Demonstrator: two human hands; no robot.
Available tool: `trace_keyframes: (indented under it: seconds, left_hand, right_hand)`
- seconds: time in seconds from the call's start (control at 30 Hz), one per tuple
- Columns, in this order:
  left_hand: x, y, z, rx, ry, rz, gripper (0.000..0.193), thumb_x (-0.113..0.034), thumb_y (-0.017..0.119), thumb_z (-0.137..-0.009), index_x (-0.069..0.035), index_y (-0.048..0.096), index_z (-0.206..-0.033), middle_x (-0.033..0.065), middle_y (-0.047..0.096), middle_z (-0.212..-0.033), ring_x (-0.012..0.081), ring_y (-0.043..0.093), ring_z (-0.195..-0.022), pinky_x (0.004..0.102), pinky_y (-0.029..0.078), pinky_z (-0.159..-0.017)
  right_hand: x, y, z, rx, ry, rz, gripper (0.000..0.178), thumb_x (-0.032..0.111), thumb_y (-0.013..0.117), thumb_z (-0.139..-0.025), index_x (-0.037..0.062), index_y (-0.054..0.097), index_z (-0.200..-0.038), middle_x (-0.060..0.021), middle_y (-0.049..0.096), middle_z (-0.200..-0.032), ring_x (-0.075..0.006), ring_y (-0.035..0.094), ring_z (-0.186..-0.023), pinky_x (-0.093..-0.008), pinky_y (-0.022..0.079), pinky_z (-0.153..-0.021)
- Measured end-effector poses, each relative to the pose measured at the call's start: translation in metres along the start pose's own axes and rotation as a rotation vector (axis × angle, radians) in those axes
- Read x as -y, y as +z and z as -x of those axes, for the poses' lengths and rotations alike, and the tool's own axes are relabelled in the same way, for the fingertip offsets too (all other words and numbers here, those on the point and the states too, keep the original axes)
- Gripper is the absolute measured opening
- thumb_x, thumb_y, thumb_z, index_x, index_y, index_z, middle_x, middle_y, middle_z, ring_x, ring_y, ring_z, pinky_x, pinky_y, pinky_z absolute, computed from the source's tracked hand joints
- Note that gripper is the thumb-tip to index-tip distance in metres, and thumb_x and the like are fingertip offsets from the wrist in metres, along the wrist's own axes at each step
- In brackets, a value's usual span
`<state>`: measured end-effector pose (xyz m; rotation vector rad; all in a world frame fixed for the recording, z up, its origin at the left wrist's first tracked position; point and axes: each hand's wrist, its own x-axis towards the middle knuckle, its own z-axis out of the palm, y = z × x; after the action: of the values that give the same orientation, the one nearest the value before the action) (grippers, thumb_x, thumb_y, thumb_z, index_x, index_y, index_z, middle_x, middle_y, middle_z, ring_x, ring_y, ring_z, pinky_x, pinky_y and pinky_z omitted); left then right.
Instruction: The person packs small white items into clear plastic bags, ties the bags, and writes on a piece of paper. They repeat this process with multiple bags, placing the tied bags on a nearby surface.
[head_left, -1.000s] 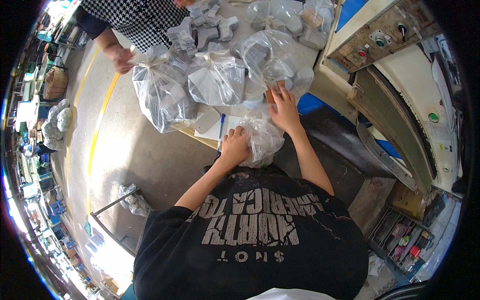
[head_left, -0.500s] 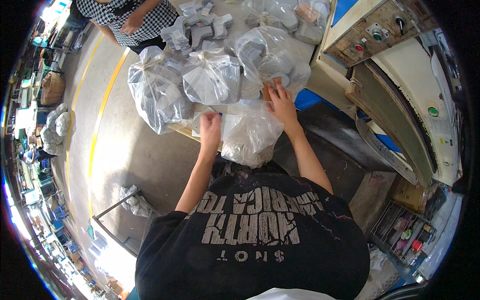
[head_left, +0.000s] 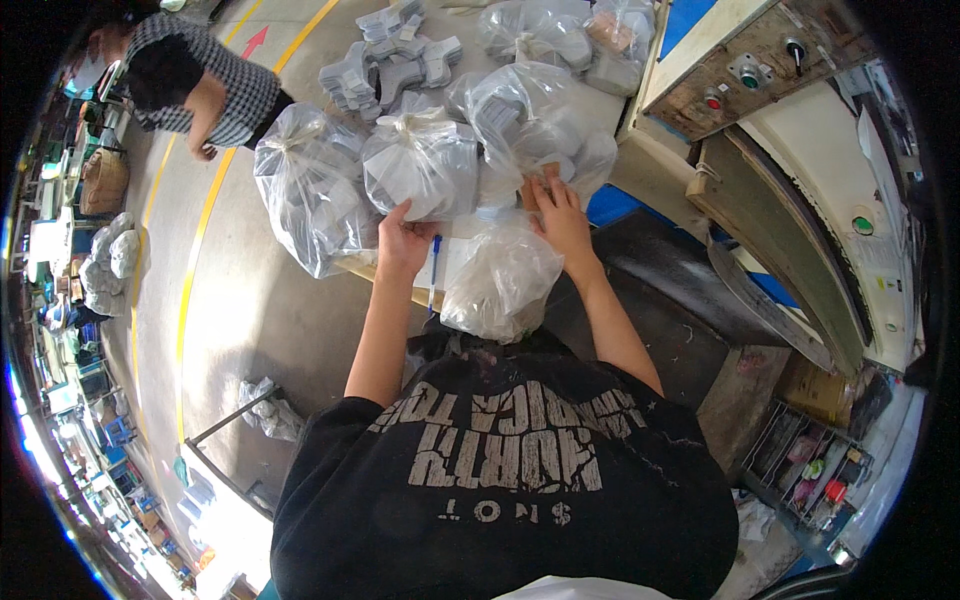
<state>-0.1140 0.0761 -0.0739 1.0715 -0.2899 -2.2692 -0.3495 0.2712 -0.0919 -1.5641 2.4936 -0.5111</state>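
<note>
My left hand (head_left: 403, 245) is raised palm-up with its fingers apart, at the lower edge of a knotted clear plastic bag (head_left: 415, 165) of grey pieces. My right hand (head_left: 563, 222) lies with fingers stretched out over a small brown piece (head_left: 529, 194), against a larger clear bag (head_left: 535, 110) of grey pieces. Between my forearms, a crumpled clear bag (head_left: 503, 280) sits at the table's near edge. Beside it a blue pen (head_left: 435, 268) rests on a white sheet (head_left: 455, 252).
Another knotted bag (head_left: 315, 195) stands at the table's left edge. Grey cut-out pieces (head_left: 400, 60) are stacked farther back. A person (head_left: 205, 80) in a checked top is at the far left. On the right stands a machine with a control panel (head_left: 755, 70).
My left hand has opened and moved slightly left, and the pen now shows on the sheet. My right hand has barely moved. The other person has moved left, away from the table.
</note>
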Motion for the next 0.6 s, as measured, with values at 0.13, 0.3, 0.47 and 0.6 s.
trace_keyframes:
  seconds: [0.13,0.3,0.47,0.6]
  left_hand:
    - [-0.008,0.014,0.004,0.073,-0.038,0.184,0.047,-0.017,0.064,-0.098,0.002,0.051,-0.139,0.0188,0.060,-0.134,0.0366,0.058,-0.122,0.0506,0.048,-0.107]
    - [0.002,0.002,-0.011,-0.016,0.044,0.067,0.052,-0.014,0.066,-0.098,-0.002,0.046,-0.145,0.0144,0.059,-0.137,0.0347,0.058,-0.124,0.0492,0.045,-0.109]
    - [0.013,0.018,0.014,-0.009,0.274,-0.251,0.056,-0.004,0.069,-0.094,-0.008,0.044,-0.144,0.0122,0.058,-0.136,0.0281,0.058,-0.123,0.0462,0.046,-0.107]
    - [0.021,0.023,0.020,0.147,0.488,-0.611,0.063,0.002,0.071,-0.088,-0.005,0.043,-0.144,0.0138,0.055,-0.139,0.0249,0.055,-0.130,0.0418,0.050,-0.103]
  right_hand:
    - [0.003,-0.004,0.000,0.004,0.000,-0.011,0.080,0.020,0.076,-0.086,0.0155,0.041,-0.158,-0.0140,0.035,-0.164,-0.0415,0.045,-0.138,-0.0486,0.047,-0.111]
    - [0.006,-0.006,0.000,-0.030,-0.024,-0.051,0.082,0.019,0.077,-0.085,0.0158,0.040,-0.159,-0.0133,0.035,-0.164,-0.0410,0.046,-0.137,-0.0478,0.047,-0.110]
    - [-0.002,0.007,0.000,-0.031,-0.012,-0.011,0.082,0.025,0.076,-0.085,0.0177,0.040,-0.158,-0.0112,0.037,-0.163,-0.0387,0.044,-0.140,-0.0530,0.054,-0.102]
    - [-0.012,0.022,-0.003,-0.074,-0.037,0.041,0.086,0.027,0.078,-0.083,0.0197,0.039,-0.159,-0.0120,0.038,-0.162,-0.0398,0.045,-0.138,-0.0524,0.054,-0.103]
